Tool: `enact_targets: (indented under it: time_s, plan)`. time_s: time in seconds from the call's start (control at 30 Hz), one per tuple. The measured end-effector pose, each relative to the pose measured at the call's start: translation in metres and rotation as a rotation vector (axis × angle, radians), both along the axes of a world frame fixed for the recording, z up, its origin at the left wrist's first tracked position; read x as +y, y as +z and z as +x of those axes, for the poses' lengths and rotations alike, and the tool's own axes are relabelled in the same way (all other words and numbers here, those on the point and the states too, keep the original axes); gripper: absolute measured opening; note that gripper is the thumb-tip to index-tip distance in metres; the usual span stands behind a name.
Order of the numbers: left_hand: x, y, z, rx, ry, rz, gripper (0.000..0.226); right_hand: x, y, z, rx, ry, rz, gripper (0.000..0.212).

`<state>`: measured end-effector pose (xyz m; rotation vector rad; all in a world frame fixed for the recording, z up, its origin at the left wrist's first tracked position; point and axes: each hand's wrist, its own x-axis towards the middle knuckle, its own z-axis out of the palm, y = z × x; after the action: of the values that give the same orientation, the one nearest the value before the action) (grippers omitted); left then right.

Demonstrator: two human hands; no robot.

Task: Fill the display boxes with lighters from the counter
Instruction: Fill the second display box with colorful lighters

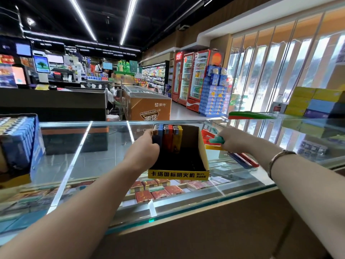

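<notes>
A black display box with a yellow front (pixel 186 165) stands on the glass counter (pixel 78 161). Blue, red and yellow lighters (pixel 167 139) stand upright in its back row; the front part holds nothing. My left hand (pixel 143 152) grips the box's left side and touches the blue lighters. To the right of the box my right hand (pixel 233 140) grips a teal lighter (pixel 216 140) from a loose pile of red, yellow and blue lighters (pixel 240 157) lying on the counter.
A blue display box full of lighters (pixel 20 144) stands at the counter's left end. Stacked yellow and blue cartons (pixel 315 101) sit at the far right. Cigarette packs (pixel 158 189) lie under the glass. Behind are a checkout desk, a freezer and drink fridges.
</notes>
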<state>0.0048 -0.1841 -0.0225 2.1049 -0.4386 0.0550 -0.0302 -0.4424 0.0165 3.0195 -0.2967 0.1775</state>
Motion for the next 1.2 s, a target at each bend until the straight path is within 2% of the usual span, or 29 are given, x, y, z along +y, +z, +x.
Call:
enact_targets:
  time_s: [0.1,0.2,0.33,0.43,0.5,0.57,0.67,0.77,0.83,0.93,1.0,1.07,1.2]
  plan:
    - [-0.001,0.0,-0.003,0.026,-0.01,-0.008,0.032,0.006,-0.006,0.003,0.026,0.001,-0.052,0.015]
    - [0.0,0.001,-0.004,0.044,-0.022,-0.025,0.029,0.008,-0.014,0.009,0.062,-0.005,-0.044,0.017]
    - [0.002,0.002,-0.005,0.033,-0.009,-0.031,0.036,0.011,-0.022,0.017,0.064,0.024,-0.106,0.015]
    - [0.002,0.003,-0.009,0.03,0.014,-0.023,0.044,0.013,-0.029,0.02,-0.068,0.009,-0.074,0.012]
    - [0.003,0.005,-0.011,0.018,0.048,-0.011,0.058,0.015,-0.036,0.023,-0.216,-0.023,-0.114,0.011]
    - [0.003,0.007,-0.014,-0.002,0.071,-0.038,0.071,0.019,-0.039,0.028,-0.392,-0.049,-0.052,0.008]
    - [0.007,0.013,-0.016,-0.041,0.079,-0.133,0.081,0.032,-0.027,0.034,-0.655,-0.05,0.352,0.013]
    - [0.013,0.018,-0.013,-0.062,0.09,-0.186,0.084,0.062,-0.001,0.032,-0.775,0.106,0.996,0.018]
    - [0.017,0.018,-0.011,-0.062,0.085,-0.202,0.082,0.084,0.014,0.027,-0.726,0.269,1.375,0.02]
    - [0.028,0.019,-0.006,-0.012,0.07,-0.152,0.078,0.116,0.026,0.023,-0.516,0.508,1.76,0.019]
    - [0.036,0.023,-0.003,0.009,0.056,-0.098,0.08,0.136,0.025,0.025,-0.362,0.613,1.911,0.013]
    - [0.045,0.027,-0.004,-0.118,0.036,-0.085,0.076,0.15,0.02,0.03,-0.309,0.659,1.961,0.017]
    - [0.054,0.03,-0.01,-0.776,0.069,0.074,0.06,0.155,0.012,0.033,-0.319,0.76,1.968,0.024]
